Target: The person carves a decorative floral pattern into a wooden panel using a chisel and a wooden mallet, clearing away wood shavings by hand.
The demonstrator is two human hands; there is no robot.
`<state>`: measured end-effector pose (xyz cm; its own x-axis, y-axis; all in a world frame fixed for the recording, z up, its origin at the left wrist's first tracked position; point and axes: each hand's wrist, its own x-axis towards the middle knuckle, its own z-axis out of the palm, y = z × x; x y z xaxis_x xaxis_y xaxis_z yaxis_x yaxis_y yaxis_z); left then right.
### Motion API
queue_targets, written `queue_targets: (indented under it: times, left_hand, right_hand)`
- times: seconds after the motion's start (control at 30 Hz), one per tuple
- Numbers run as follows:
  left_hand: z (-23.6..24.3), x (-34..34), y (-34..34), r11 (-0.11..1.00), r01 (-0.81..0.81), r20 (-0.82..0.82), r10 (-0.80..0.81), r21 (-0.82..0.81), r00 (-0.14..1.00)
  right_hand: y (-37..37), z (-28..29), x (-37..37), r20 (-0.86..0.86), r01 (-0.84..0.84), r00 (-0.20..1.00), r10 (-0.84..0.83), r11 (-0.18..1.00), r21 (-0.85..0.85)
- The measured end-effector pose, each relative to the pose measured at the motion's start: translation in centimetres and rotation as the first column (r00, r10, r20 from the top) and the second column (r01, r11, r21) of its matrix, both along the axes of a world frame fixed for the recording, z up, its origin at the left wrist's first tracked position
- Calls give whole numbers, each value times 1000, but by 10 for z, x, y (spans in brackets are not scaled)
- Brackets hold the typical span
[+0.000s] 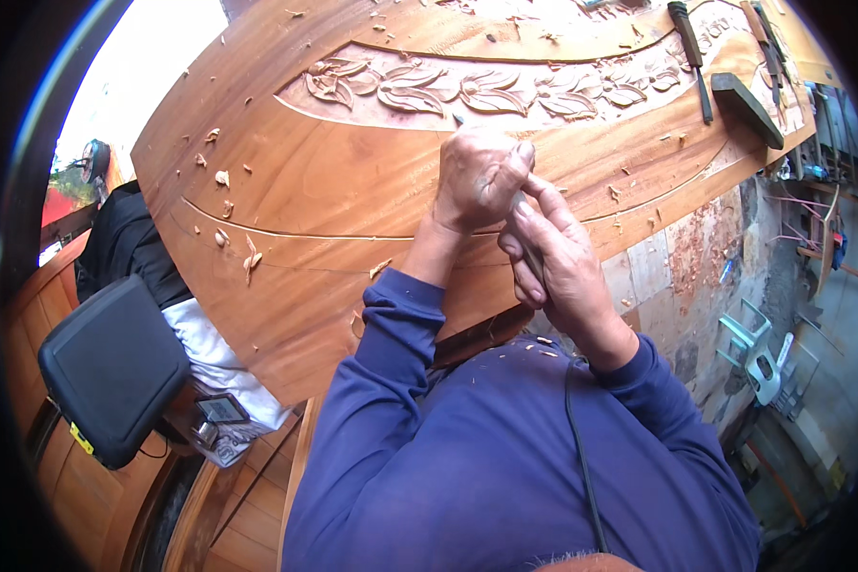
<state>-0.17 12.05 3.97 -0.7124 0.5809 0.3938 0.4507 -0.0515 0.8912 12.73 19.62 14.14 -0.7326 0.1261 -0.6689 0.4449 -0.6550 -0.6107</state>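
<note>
My left hand (481, 181) is closed in a fist around the front part of a carving chisel (535, 260), just below a carved band. Behind it, my right hand (564, 262) wraps its fingers about the rear of the same chisel. The tool slants up and to the left, its dark tip showing just past my left knuckles at the band's lower edge; most of its length is hidden by my hands. A relief of flowers and leaves (491, 93) runs along the recessed band in the large wooden panel (353, 191) under my hands.
At the panel's right lie a wooden-handled chisel (693, 57), more tools (767, 48) and a dark oblong block (746, 110). Wood shavings (251, 259) are scattered about. A black case (114, 372) stands at the left, and a pale green plastic stool (758, 353) at the lower right.
</note>
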Motion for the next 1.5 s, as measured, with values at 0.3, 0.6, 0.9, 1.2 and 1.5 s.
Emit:
queue_targets:
  times: [0.3, 0.6, 0.9, 1.2, 1.5]
  left_hand:
    - [0, -6, 2, 994, -36, 35, 32, 106, 999]
    - [0, -12, -3, 1000, 9, -34, -9, 7, 999]
    - [3, -13, -4, 1000, -6, 5, 6, 17, 1000]
    - [4, 4, 5, 999, -31, -111, 27, -32, 993]
    - [-3, -6, 20, 995, -92, -182, 95, 22, 979]
  right_hand:
    - [-1, 10, -8, 29, -8, 1000, 8, 1000, -13]
    - [-1, 7, -11, 22, -7, 1000, 7, 1000, -30]
    - [-12, -13, -7, -71, 11, 997, -12, 1000, -27]
    - [14, -18, 12, -127, -46, 991, 49, 998, 31]
    - [36, 6, -6, -30, -86, 996, 85, 995, -45]
